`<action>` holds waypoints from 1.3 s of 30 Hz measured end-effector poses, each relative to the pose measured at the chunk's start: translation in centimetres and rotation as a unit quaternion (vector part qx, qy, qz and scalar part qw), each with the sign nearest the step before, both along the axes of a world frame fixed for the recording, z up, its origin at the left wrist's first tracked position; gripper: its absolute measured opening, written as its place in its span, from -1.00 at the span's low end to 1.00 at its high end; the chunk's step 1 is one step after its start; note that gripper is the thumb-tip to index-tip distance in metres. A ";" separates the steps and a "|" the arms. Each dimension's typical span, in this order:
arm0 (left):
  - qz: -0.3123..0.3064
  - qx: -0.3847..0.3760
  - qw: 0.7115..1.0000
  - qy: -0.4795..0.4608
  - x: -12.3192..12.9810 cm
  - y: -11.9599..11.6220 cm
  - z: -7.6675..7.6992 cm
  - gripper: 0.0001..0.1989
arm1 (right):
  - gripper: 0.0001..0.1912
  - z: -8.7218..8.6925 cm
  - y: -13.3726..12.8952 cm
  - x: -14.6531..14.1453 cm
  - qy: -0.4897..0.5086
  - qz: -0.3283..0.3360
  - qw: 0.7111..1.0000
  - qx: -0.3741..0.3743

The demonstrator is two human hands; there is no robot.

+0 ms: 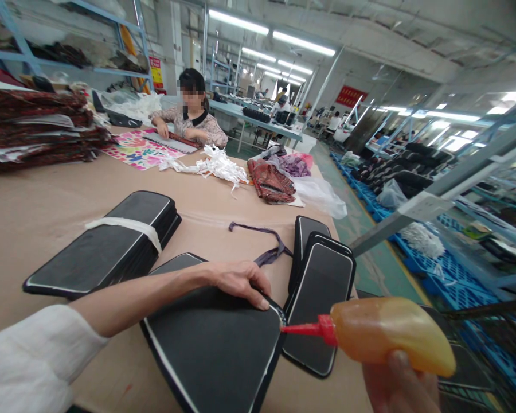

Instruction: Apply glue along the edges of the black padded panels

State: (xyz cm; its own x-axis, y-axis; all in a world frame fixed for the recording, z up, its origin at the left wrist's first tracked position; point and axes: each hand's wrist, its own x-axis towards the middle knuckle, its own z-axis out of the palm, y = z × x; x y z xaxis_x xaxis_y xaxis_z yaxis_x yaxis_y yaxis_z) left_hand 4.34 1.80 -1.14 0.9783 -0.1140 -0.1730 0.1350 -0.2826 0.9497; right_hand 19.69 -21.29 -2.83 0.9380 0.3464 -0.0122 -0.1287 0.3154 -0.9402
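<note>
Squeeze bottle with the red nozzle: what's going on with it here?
The right hand holds the amber squeeze bottle, its red nozzle at the white-lined edge of a black panel. The left hand rests on that panel near the same corner. A band-tied stack of panels lies to the left; more black panels lie to the right.

Overhead, rows of lit fluorescent tubes (238,22) and bright windows at right light my workshop evenly, the windows glaring white. My wide view bends and softens toward its edges; the far background looks hazy.
</note>
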 end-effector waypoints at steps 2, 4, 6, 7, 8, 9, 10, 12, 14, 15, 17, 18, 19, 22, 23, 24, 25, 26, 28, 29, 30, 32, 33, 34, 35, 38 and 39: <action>0.010 0.006 1.000 0.000 0.0 0.1 0.0 -0.76 | -0.46 1.1 0.4 -1.0 0.018 -0.001 1.000 -0.021; 0.019 0.010 1.000 0.000 -0.1 0.1 -0.1 -0.76 | -0.49 2.0 0.6 -1.8 0.027 -0.001 0.999 -0.035; 0.023 0.012 1.000 -0.003 -0.1 0.1 -0.2 -0.76 | -0.53 2.4 0.7 -2.2 0.027 0.001 0.999 -0.034; 0.024 0.011 1.000 -0.005 -0.1 0.1 -0.2 -0.76 | -0.54 2.4 0.6 -2.2 0.026 0.004 0.999 -0.032; 0.025 0.008 1.000 -0.006 -0.1 0.1 -0.3 -0.76 | -0.56 2.4 0.6 -2.3 0.025 0.004 0.999 -0.034; 0.026 0.003 1.000 -0.007 -0.1 0.1 -0.5 -0.76 | -0.57 2.4 0.5 -2.3 0.023 0.001 0.999 -0.036; 0.027 -0.001 1.000 -0.009 -0.1 0.1 -0.6 -0.76 | -0.57 2.3 0.5 -2.2 0.022 -0.002 0.999 -0.036; 0.032 -0.012 0.999 -0.013 0.0 0.1 -0.9 -0.75 | -0.55 2.0 0.4 -2.0 0.028 -0.007 0.999 -0.033; 0.035 -0.024 0.999 -0.014 0.1 0.1 -1.2 -0.74 | -0.49 1.4 0.2 -1.6 0.033 -0.009 0.999 -0.007; 0.036 -0.031 0.999 -0.013 0.1 0.2 -1.3 -0.73 | -0.46 0.9 0.1 -1.3 0.036 -0.006 0.999 0.001; 0.038 -0.043 0.998 -0.009 0.1 0.2 -1.5 -0.72 | -0.42 -0.1 -0.3 -0.5 0.034 -0.005 0.999 0.011; 0.038 -0.047 0.998 -0.008 0.2 0.3 -1.6 -0.72 | -0.40 -0.7 -0.5 -0.1 0.029 -0.007 0.999 0.016; 0.038 -0.052 0.998 -0.006 0.2 0.3 -1.7 -0.71 | -0.39 -1.2 -0.6 0.3 0.022 -0.011 0.999 0.020; 0.038 -0.064 0.997 -0.003 0.1 0.5 -2.1 -0.71 | -0.40 -1.9 -1.0 0.7 -0.005 -0.018 1.000 0.018; 0.039 -0.067 0.997 -0.004 0.1 0.6 -2.2 -0.71 | -0.43 -1.9 -1.0 0.6 -0.011 -0.014 1.000 0.007; 0.040 -0.067 0.997 -0.005 0.1 0.7 -2.4 -0.72 | -0.46 -1.9 -1.0 0.6 -0.017 -0.008 1.000 -0.005; 0.041 -0.066 0.997 -0.007 0.1 0.8 -2.5 -0.72 | -0.48 -1.8 -1.0 0.5 -0.024 -0.002 1.000 -0.013; 0.041 -0.065 0.997 -0.009 0.1 0.8 -2.6 -0.72 | -0.48 -1.8 -1.0 0.3 -0.034 0.003 0.999 -0.015; 0.041 -0.064 0.997 -0.009 0.1 0.9 -2.8 -0.73 | -0.46 -1.7 -0.9 0.1 -0.057 0.005 0.998 -0.010; 0.041 -0.065 0.997 -0.010 0.1 0.9 -2.8 -0.73 | -0.45 -1.6 -1.0 0.0 -0.065 0.003 0.998 -0.007; 0.042 -0.066 0.997 -0.010 0.1 0.9 -2.8 -0.73 | -0.45 -1.4 -1.0 -0.1 -0.069 0.004 0.998 -0.010; 0.043 -0.069 0.997 -0.010 0.2 0.9 -2.7 -0.73 | -0.47 -1.1 -1.2 -0.6 -0.066 0.009 0.998 -0.024; 0.045 -0.069 0.997 -0.010 0.2 0.9 -2.7 -0.72 | -0.48 -0.9 -1.2 -0.8 -0.062 0.016 0.997 -0.034; 0.048 -0.069 0.996 -0.008 0.2 0.8 -2.6 -0.72 | -0.48 -0.7 -1.3 -1.0 -0.057 0.023 0.997 -0.042; 0.051 -0.070 0.996 -0.007 0.2 0.8 -2.6 -0.72 | -0.48 -0.5 -1.3 -1.1 -0.054 0.027 0.997 -0.046; 0.061 -0.082 0.995 0.000 0.2 0.8 -2.5 -0.71 | -0.47 -0.5 -1.2 -1.1 -0.060 0.029 0.997 -0.034; 0.065 -0.087 0.994 0.003 0.2 0.9 -2.5 -0.71 | -0.46 -0.6 -1.2 -1.1 -0.068 0.031 0.997 -0.027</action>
